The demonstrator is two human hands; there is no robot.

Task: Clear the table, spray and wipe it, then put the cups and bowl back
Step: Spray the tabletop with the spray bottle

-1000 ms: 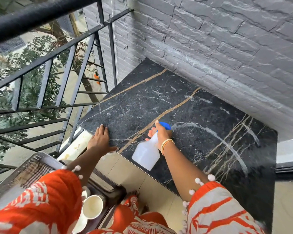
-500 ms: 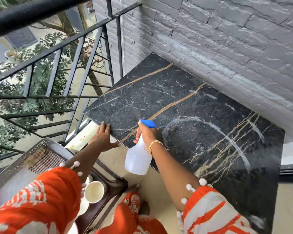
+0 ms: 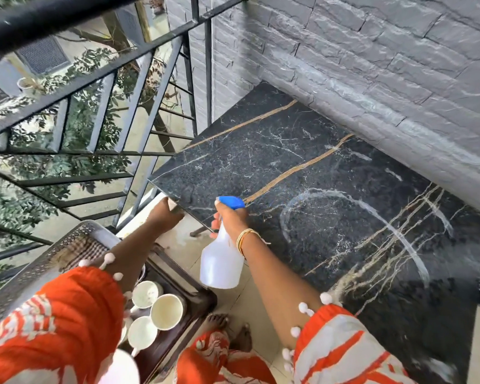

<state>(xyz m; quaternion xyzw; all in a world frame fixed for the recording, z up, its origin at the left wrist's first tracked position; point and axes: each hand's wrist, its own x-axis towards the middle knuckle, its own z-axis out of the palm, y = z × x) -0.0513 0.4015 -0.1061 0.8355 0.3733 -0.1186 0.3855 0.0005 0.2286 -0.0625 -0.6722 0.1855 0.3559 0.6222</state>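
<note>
The black marble table (image 3: 302, 167) with gold veins has nothing standing on it; a pale arc-shaped streak (image 3: 377, 209) marks its right half. My right hand (image 3: 230, 217) grips the neck of a white spray bottle (image 3: 222, 264) whose blue nozzle (image 3: 230, 202) points over the table's near edge. My left hand (image 3: 164, 214) rests against the table's near left corner, fingers partly hidden by the edge. Three white cups (image 3: 166, 311) sit on a dark tray (image 3: 197, 297) low at the left, below the table.
A metal mesh chair (image 3: 47, 261) with a checked cloth (image 3: 78, 250) stands at the left by the black railing (image 3: 100, 76). A grey stone wall (image 3: 372, 65) backs the table. My bare feet (image 3: 216, 320) are on the tiled floor between tray and table.
My left hand has slid back from lying flat on the tabletop to its corner edge. The bottle has shifted left and toward me. The view has tipped down, showing more cups.
</note>
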